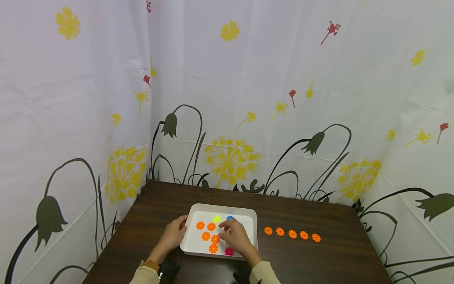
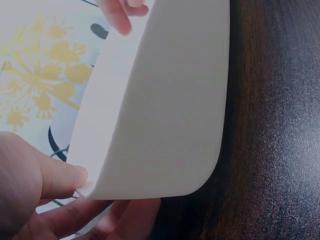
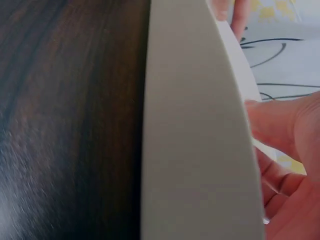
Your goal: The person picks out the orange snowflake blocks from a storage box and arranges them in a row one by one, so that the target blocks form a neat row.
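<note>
A white tray (image 1: 244, 212) sits on the table, holding several orange notched discs (image 1: 200, 225), a yellow disc (image 1: 216, 219), a blue disc (image 1: 229, 217) and a magenta disc (image 1: 229, 251). My left hand (image 1: 174, 236) grips the tray's left rim; in the left wrist view its thumb lies on the rim (image 2: 102, 175) and its fingers are beneath. Over the tray's right half hovers my right hand (image 1: 235, 236), thumb and index finger apart, the thumb close to an orange disc (image 1: 215, 239). The tray's wall (image 3: 195, 125) hides part of its fingers in the right wrist view.
To the right of the tray, several orange discs (image 1: 292, 234) lie in a spaced row on the dark wooden table (image 1: 319, 264). Pale, clear pieces (image 1: 251, 232) show at the tray's right side. A flower-printed curtain (image 1: 248, 98) hangs behind the table.
</note>
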Available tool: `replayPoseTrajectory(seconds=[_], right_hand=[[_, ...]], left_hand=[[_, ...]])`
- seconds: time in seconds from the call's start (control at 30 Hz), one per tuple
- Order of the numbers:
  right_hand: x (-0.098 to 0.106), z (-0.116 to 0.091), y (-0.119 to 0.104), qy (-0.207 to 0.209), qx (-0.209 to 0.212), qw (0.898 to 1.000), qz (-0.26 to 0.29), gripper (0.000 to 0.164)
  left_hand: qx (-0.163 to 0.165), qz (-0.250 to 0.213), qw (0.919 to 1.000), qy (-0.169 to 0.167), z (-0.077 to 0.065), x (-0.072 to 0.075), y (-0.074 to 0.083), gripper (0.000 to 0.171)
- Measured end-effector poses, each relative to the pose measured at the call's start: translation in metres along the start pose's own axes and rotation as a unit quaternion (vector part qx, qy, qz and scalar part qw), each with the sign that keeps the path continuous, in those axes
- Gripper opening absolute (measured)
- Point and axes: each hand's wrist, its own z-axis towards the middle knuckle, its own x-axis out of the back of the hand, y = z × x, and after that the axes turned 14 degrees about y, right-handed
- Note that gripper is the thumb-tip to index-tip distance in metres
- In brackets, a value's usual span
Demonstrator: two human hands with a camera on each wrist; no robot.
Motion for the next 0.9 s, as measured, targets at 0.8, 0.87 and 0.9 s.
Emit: replayPoseTrajectory(seconds=[0.8, 0.87, 0.9], right_hand=[[-0.02, -0.008, -0.001, -0.052, 0.032, 0.99, -0.129, 0.044], [-0.02, -0.008, -0.001, -0.048, 0.033, 0.99, -0.128, 0.042], [-0.02, -0.008, 0.0, -0.047, 0.033, 0.99, -0.128, 0.04]], left_hand=[[0.012, -0.003, 0.9999, -0.003, -0.001, 0.0, 0.001, 0.044], [0.016, -0.004, 0.9999, -0.003, -0.001, -0.001, 0.001, 0.044], [0.017, -0.004, 0.9998, -0.003, -0.001, -0.001, 0.002, 0.043]])
